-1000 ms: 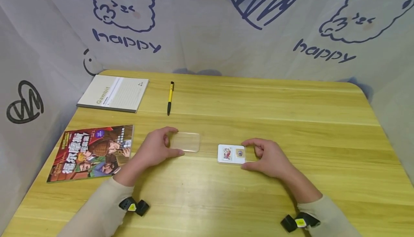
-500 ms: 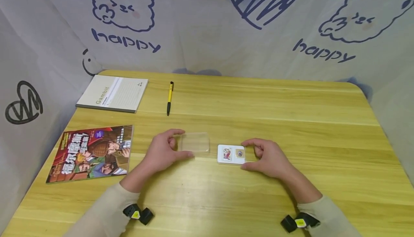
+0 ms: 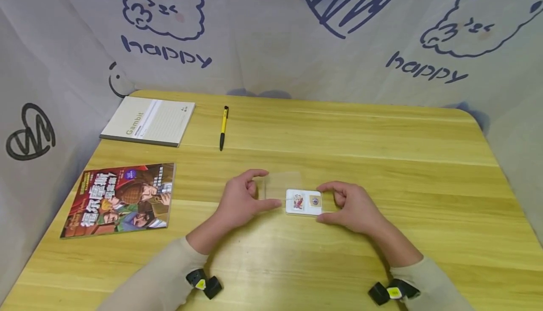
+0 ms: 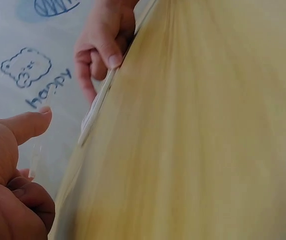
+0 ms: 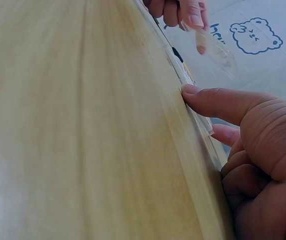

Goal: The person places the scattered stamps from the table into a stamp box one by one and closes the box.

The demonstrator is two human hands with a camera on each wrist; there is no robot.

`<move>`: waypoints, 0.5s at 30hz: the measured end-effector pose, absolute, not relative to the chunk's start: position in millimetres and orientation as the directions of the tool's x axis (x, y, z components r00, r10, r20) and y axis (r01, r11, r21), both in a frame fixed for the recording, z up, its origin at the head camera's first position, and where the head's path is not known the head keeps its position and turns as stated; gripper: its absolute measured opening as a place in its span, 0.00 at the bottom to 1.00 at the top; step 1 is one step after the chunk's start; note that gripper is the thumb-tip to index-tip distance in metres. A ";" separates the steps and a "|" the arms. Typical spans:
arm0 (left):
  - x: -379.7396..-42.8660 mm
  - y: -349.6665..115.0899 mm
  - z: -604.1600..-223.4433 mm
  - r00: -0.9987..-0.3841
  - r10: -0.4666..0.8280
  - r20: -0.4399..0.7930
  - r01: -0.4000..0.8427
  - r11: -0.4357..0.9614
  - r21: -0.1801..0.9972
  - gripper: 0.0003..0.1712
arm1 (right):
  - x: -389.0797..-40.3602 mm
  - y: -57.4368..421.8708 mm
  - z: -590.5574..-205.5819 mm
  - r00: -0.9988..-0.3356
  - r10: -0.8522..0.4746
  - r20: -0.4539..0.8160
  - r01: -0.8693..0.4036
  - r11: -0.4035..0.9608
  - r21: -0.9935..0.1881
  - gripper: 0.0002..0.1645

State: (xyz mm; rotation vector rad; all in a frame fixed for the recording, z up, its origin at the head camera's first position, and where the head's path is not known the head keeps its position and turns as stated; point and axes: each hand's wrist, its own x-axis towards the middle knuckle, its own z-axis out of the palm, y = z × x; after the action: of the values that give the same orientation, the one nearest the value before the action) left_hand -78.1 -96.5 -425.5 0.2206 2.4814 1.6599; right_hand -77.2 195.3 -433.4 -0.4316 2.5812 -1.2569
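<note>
My left hand [image 3: 243,198] pinches a clear plastic lid [image 3: 282,184] by its two long edges, between thumb and forefinger. The lid is raised above the table and tilted in the right wrist view, its far end overlapping a small white flat case [image 3: 303,210] in the head view. That case lies on the table with a colourful printed piece [image 3: 298,201] on its left half and a tan square piece [image 3: 315,201] on its right. My right hand [image 3: 354,207] holds the case by its right end, thumb on the near edge and forefinger on the far edge.
On the left of the wooden table [image 3: 403,146] lie a comic-style book [image 3: 123,200] and, behind it, a pale notebook [image 3: 148,120]. A yellow and black pen [image 3: 224,128] lies near the back. White cloth [image 3: 271,42] with drawings stands behind the table.
My left hand has carried the clear lid to the right, up to the left side of the white case. My right hand and the case have stayed in place.
</note>
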 end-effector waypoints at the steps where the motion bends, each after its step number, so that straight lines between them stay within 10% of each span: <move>1: -77.8 -92.8 -425.4 -0.978 0.205 -0.039 0.043 0.377 0.925 0.42 | -77.2 195.3 -433.4 -0.928 -0.363 -0.082 -0.159 0.587 -0.794 0.36; 15: -77.9 -63.7 -429.6 -0.960 0.279 -0.021 0.118 0.473 0.873 0.42 | -76.9 195.2 -433.5 -0.930 -0.356 -0.090 -0.152 0.596 -0.788 0.36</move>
State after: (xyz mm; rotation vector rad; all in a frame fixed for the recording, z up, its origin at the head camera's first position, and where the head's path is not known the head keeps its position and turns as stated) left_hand -77.9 -63.7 -429.6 0.3480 2.5549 1.4951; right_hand -76.9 195.2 -433.5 -0.4188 2.5872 -1.2443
